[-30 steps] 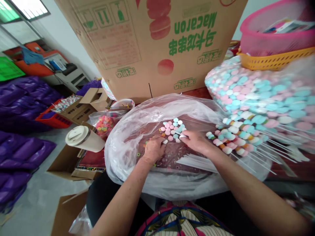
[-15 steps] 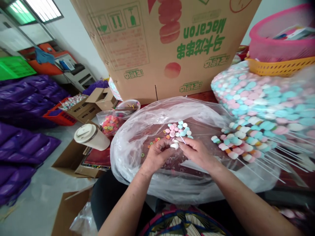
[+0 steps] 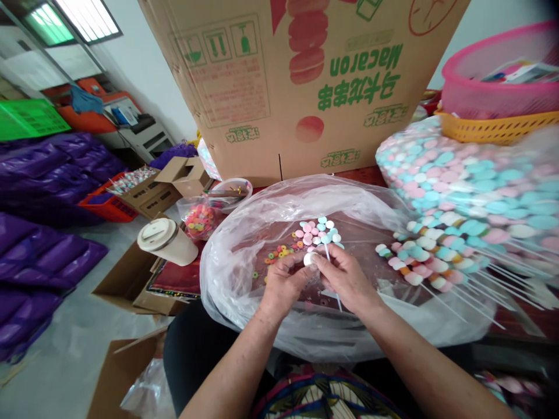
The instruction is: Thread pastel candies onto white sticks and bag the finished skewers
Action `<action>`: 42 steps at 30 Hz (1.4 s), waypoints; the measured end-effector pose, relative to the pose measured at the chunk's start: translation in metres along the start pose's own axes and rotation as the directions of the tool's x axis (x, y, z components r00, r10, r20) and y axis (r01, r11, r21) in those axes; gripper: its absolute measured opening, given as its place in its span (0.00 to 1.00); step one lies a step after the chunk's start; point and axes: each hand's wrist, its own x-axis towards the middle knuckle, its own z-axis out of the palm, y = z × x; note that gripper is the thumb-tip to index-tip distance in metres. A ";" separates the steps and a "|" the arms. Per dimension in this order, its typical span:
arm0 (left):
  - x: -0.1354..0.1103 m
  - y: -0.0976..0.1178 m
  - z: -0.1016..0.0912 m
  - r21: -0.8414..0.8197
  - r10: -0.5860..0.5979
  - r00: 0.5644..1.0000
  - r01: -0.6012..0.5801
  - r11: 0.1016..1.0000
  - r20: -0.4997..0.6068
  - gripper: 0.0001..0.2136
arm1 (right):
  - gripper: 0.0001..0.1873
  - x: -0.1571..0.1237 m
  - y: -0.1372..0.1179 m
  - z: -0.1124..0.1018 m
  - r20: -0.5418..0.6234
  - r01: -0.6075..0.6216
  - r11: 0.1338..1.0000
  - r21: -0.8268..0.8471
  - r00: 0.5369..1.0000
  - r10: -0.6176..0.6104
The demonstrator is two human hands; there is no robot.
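Observation:
My left hand [image 3: 283, 283] pinches a white round candy [image 3: 310, 258] between thumb and fingers. My right hand [image 3: 343, 274] is closed round a thin white stick [image 3: 328, 254], its tip at the candy. Both hands hover over a clear plastic bag [image 3: 244, 256] spread on my lap. Just beyond them lies a small heap of pink, blue and white round candies [image 3: 317, 230], with small coloured ring candies [image 3: 282, 252] to the left. Finished candy skewers [image 3: 419, 259] lie in a row to the right.
A big cardboard box marked "Macaron" [image 3: 301, 81] stands behind. A large bag of pastel candies [image 3: 471, 180] sits at right, under yellow [image 3: 498, 125] and pink [image 3: 498, 87] baskets. At left are a beige lidded cup [image 3: 166, 240], open cartons [image 3: 174, 180] and purple bags [image 3: 48, 203].
My hands drew back from the candy heap towards me. The left hand picked up a white candy and brought it to the stick held in the right hand.

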 end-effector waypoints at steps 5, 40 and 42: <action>0.008 -0.006 -0.010 -0.276 -0.145 0.978 0.099 0.956 -0.150 0.17 | 0.16 -0.010 -0.016 -0.008 0.117 0.025 0.956 -0.292 0.993 0.009; -0.015 -0.053 -0.013 0.682 0.266 0.934 -0.035 0.730 -0.237 0.11 | 0.16 -0.039 0.001 0.008 0.136 0.131 0.041 -0.991 0.980 0.148; -0.020 -0.055 -0.007 0.706 0.218 0.966 -0.056 0.706 -0.141 0.11 | 0.15 -0.034 0.009 0.008 0.129 0.115 0.104 -0.988 0.983 0.135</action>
